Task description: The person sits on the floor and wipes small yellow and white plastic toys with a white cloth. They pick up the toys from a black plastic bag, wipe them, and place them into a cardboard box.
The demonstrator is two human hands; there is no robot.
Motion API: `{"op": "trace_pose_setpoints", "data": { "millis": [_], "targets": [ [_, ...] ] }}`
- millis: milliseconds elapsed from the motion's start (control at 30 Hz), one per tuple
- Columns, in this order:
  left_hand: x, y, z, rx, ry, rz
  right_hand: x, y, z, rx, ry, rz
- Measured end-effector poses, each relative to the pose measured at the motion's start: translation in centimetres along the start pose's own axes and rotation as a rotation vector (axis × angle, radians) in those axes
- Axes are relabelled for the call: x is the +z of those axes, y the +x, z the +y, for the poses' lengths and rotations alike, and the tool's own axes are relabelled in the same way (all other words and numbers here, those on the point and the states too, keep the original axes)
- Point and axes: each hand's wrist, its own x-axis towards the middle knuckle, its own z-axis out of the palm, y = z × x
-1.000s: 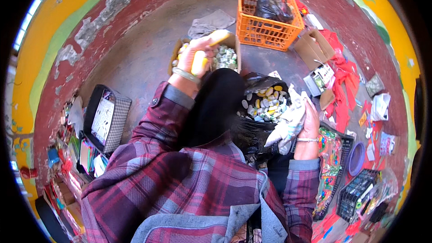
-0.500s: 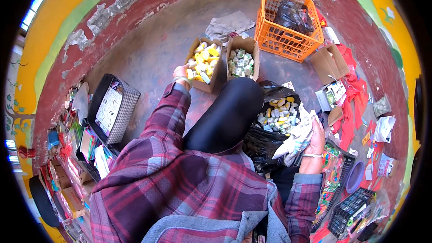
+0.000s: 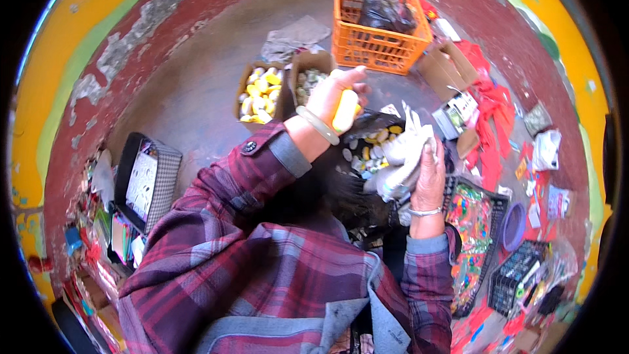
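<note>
Sorting looks partway done, judging by the fills: black bag (image 3: 386,151) on the floor w/ mixed yellow & pale pieces left, yellow box (image 3: 260,92) well filled, pale box (image 3: 306,80) beside it partly filled. Left hand (image 3: 334,95) is raised betw. boxes & bag, fingers closed round a yellow piece (image 3: 345,110). Right hand (image 3: 429,174) grips a white wad (image 3: 406,151) at the bag's rim.

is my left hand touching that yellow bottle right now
Touching. The head view shows the left hand wrapped around the yellow bottle, fingers closed over its upper part.
</note>
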Motion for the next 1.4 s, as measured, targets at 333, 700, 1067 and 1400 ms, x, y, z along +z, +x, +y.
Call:
{"op": "trace_pose_setpoints", "data": {
  "millis": [333, 700, 1067, 1400],
  "targets": [
    [0.6, 5.7, -14.1, 0.07, 0.028, -0.136, -1.1, -0.8, 0.3, -0.195, -0.448, -0.234],
    [1.7, 5.1, -14.4, 0.272, 0.439, 0.11, -0.8, 0.0, 2.1, 0.001, -0.192, -0.007],
    [3.0, 1.2, -11.1, 0.111, 0.793, -0.5, -4.3, 2.6, 1.6, -0.049, -0.121, 0.403],
    [3.1, 1.5, -9.6, -0.332, 0.209, -0.498, -5.0, 2.2, -0.8, 0.105, 0.268, 0.141]
  ]
}}
